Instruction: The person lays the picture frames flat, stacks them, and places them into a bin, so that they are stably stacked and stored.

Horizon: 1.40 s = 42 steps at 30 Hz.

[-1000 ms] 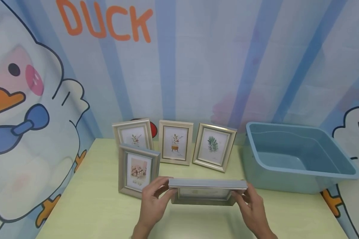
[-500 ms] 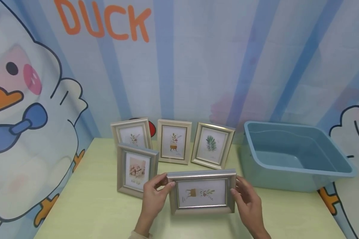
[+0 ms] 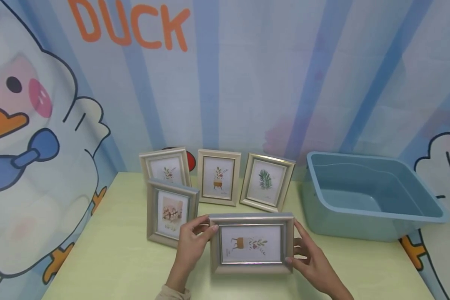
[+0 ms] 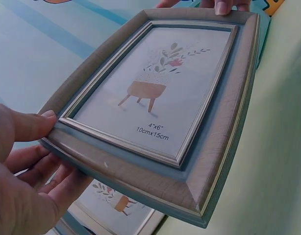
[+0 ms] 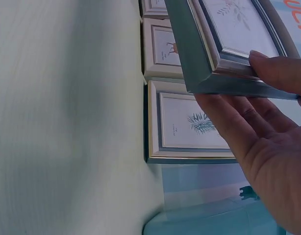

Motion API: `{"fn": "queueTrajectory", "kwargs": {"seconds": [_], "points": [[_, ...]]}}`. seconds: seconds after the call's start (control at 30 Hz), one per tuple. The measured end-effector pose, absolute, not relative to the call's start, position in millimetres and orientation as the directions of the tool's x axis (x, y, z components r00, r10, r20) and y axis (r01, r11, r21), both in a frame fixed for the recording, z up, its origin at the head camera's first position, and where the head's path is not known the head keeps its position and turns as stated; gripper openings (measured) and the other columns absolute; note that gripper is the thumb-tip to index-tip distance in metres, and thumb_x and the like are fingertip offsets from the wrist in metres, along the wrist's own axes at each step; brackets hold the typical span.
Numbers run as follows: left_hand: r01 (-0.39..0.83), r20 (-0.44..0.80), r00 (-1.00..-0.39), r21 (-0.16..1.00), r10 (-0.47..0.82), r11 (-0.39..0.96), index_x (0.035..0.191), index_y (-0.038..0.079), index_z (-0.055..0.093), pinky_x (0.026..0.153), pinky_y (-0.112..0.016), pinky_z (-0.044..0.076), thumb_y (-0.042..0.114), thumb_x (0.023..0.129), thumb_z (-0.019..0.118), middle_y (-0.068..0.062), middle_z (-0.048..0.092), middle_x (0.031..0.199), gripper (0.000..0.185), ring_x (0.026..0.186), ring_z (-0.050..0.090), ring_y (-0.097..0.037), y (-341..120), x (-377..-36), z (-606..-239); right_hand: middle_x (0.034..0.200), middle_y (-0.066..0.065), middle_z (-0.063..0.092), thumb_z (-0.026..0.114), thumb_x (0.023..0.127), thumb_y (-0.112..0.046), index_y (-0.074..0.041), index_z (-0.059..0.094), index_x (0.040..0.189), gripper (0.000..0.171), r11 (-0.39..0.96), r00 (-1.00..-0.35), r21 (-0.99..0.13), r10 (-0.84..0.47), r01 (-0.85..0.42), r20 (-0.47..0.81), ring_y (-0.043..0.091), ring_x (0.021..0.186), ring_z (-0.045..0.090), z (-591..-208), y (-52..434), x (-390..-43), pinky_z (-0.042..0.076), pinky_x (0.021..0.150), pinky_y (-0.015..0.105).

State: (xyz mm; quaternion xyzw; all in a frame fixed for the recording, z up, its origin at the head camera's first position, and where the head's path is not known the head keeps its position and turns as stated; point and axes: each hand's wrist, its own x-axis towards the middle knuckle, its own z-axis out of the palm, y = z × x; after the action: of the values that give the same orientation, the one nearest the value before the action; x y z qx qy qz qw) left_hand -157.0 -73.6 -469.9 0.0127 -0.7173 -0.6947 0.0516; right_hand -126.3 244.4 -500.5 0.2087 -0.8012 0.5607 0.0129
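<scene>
A silver-grey picture frame (image 3: 252, 243) is held sideways above the table, its plant-in-a-pot print turned a quarter round and facing the head camera. My left hand (image 3: 190, 246) grips its left end, with the thumb (image 4: 33, 125) on the front and the fingers (image 4: 47, 169) behind. At the opposite end my right hand (image 3: 315, 262) pinches it, thumb on the front border and fingers at the back. Just behind the left hand stands a frame with a pink flower picture (image 3: 172, 212); it partly hides another plant-print frame (image 3: 166, 160).
Along the back of the pale green table (image 3: 108, 254) stand a cream frame with a potted-plant print (image 3: 219, 177) and a gold-edged frame with a green leaf (image 3: 267, 181). A blue-grey plastic tub (image 3: 371, 227) is at the right. Behind hangs a striped duck-print cloth (image 3: 243, 75).
The held frame has tilted from nearly edge-on to showing its front, and has come slightly lower. The right hand's fingers have shifted and spread on its end. The standing frames are unmoved.
</scene>
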Motion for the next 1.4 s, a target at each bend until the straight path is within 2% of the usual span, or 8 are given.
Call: {"fn": "queueTrajectory", "kwargs": {"seconds": [0.13, 0.37, 0.5, 0.6, 0.67, 0.9, 1.13, 1.4], "points": [[0.006, 0.003, -0.995, 0.999, -0.096, -0.036, 0.122, -0.010, 0.063, 0.069, -0.020, 0.059, 0.002, 0.085, 0.074, -0.014, 0.065, 0.102, 0.040, 0.082, 0.065, -0.007, -72, -158, -469, 0.111, 0.029, 0.066, 0.071, 0.087, 0.002, -0.011, 0.008, 0.161, 0.099, 0.240, -0.919, -0.920, -0.323, -0.308, 0.224, 0.004, 0.094, 0.071, -503, 246, -126, 0.063, 0.072, 0.029], [-0.083, -0.119, -0.988, 0.949, -0.103, -0.304, 0.119, 0.004, 0.060, 0.064, -0.020, 0.053, 0.007, 0.090, 0.070, 0.001, 0.066, 0.095, 0.031, 0.081, 0.062, -0.008, -67, -159, -472, 0.112, -0.009, 0.070, 0.069, 0.086, 0.008, -0.006, 0.010, 0.160, 0.095, 0.090, -0.902, -0.955, -0.363, -0.283, 0.233, 0.008, 0.095, 0.072, -508, 247, -126, 0.062, 0.073, 0.028], [-0.122, -0.167, -0.984, 0.897, -0.070, -0.424, 0.116, 0.010, 0.062, 0.069, -0.017, 0.051, 0.009, 0.096, 0.063, 0.005, 0.064, 0.100, 0.020, 0.086, 0.058, -0.006, -67, -159, -475, 0.112, -0.009, 0.071, 0.067, 0.089, 0.006, -0.007, 0.009, 0.160, 0.093, 0.050, -0.909, -0.972, -0.370, -0.228, 0.194, 0.010, 0.095, 0.073, -506, 245, -125, 0.063, 0.070, 0.033], [-0.123, -0.150, -0.988, 0.875, -0.020, -0.468, 0.124, 0.007, 0.063, 0.084, -0.021, 0.056, 0.004, 0.098, 0.057, 0.003, 0.064, 0.110, 0.026, 0.096, 0.061, -0.007, -68, -157, -477, 0.111, -0.009, 0.071, 0.067, 0.089, 0.005, -0.010, 0.008, 0.161, 0.094, 0.049, -0.926, -0.985, -0.351, -0.165, 0.138, 0.011, 0.095, 0.073, -506, 247, -124, 0.064, 0.069, 0.035], [-0.131, -0.136, -0.990, 0.874, 0.025, -0.468, 0.131, 0.004, 0.060, 0.090, -0.028, 0.057, 0.002, 0.098, 0.055, 0.001, 0.064, 0.117, 0.033, 0.103, 0.062, -0.011, -71, -155, -479, 0.111, -0.010, 0.071, 0.068, 0.088, 0.005, -0.013, 0.009, 0.161, 0.096, 0.047, -0.935, -0.990, -0.337, -0.131, 0.108, 0.011, 0.095, 0.073, -507, 248, -124, 0.064, 0.068, 0.036], [-0.160, -0.062, -0.951, 0.937, 0.304, -0.310, 0.153, 0.006, 0.037, 0.080, -0.029, 0.059, -0.001, 0.093, 0.060, -0.004, 0.053, 0.137, 0.065, 0.104, 0.062, -0.012, -92, -151, -487, 0.112, -0.012, 0.072, 0.067, 0.088, 0.007, -0.018, 0.009, 0.162, 0.097, -0.008, -0.923, -0.993, -0.370, -0.115, 0.110, 0.012, 0.097, 0.073, -511, 256, -121, 0.064, 0.069, 0.036], [-0.141, -0.019, -0.868, 0.968, 0.497, -0.209, 0.159, 0.008, 0.023, 0.078, -0.030, 0.061, 0.000, 0.083, 0.076, -0.026, 0.032, 0.157, 0.093, 0.103, 0.061, -0.012, -109, -147, -496, 0.115, -0.011, 0.072, 0.061, 0.093, 0.005, -0.027, 0.007, 0.162, 0.093, -0.050, -0.890, -0.999, -0.456, -0.009, 0.031, 0.013, 0.101, 0.072, -514, 265, -119, 0.064, 0.072, 0.036], [-0.211, -0.088, -0.878, 0.953, 0.470, -0.215, 0.159, 0.008, 0.022, 0.078, -0.034, 0.062, -0.005, 0.078, 0.077, -0.013, 0.051, 0.141, 0.098, 0.096, 0.064, -0.013, -107, -142, -514, 0.119, -0.005, 0.070, 0.060, 0.094, 0.002, -0.025, -0.001, 0.162, 0.095, -0.062, -0.847, -0.985, -0.521, 0.164, -0.108, 0.016, 0.105, 0.071, -527, 269, -118, 0.063, 0.079, 0.042]]}}
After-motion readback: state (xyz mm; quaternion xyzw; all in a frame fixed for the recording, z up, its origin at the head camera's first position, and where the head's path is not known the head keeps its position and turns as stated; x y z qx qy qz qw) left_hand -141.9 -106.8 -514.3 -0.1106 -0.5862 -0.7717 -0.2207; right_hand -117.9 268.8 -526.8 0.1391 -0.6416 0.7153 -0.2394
